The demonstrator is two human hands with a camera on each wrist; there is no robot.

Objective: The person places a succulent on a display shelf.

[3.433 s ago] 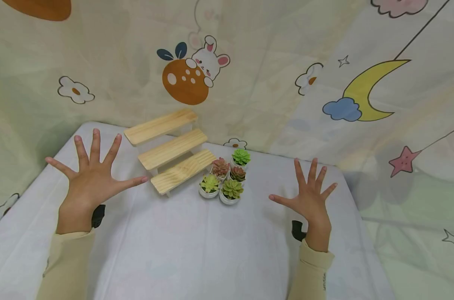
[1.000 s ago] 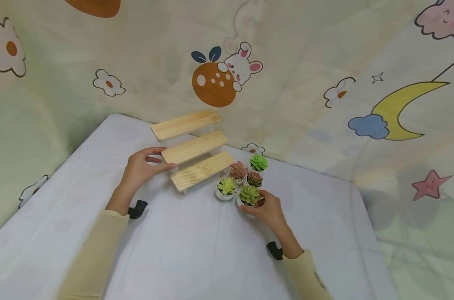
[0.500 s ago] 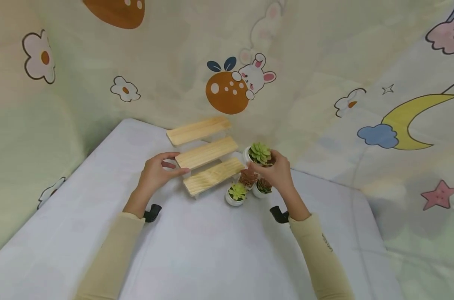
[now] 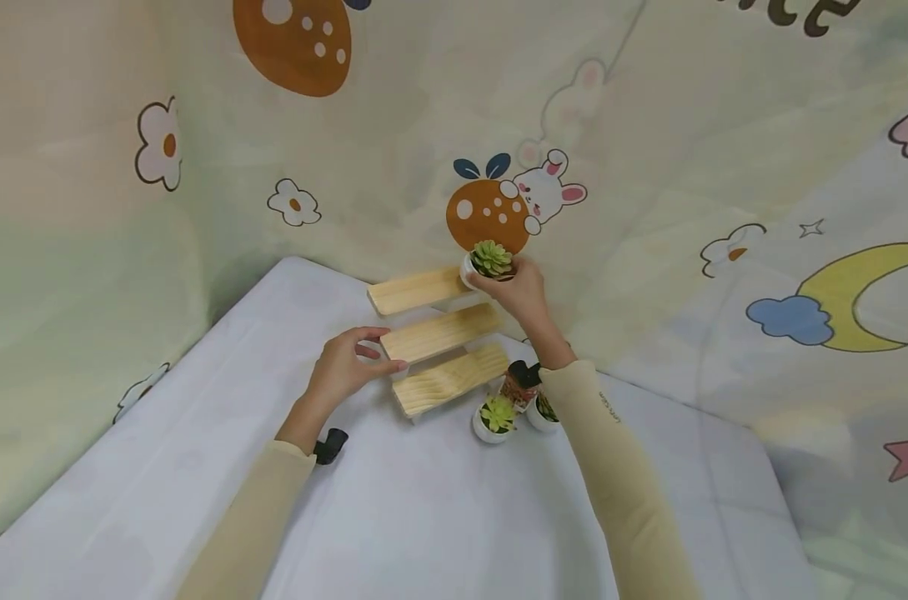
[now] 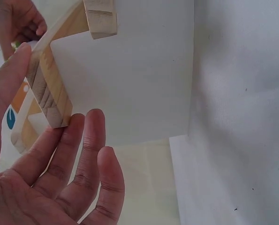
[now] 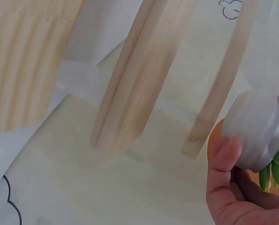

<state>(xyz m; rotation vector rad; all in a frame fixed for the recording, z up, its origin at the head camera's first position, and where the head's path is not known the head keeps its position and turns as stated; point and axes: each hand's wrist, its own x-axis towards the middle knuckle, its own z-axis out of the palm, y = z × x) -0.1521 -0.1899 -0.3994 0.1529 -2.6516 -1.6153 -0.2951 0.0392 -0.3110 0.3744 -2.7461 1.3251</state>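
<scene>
Head view: the right hand [image 4: 524, 293] holds the potted succulent [image 4: 491, 260] by the top shelf [image 4: 414, 291], beyond the left hand [image 4: 346, 362], which pinches the middle shelf [image 4: 440, 332]. Placing seems the step, needing gentle lowering.

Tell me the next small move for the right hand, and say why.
Probably ease the green succulent down onto the top board: the right hand holds its white pot at that board's right end, though contact is unclear, and the left hand grips the middle board, which should help steady things.
</scene>
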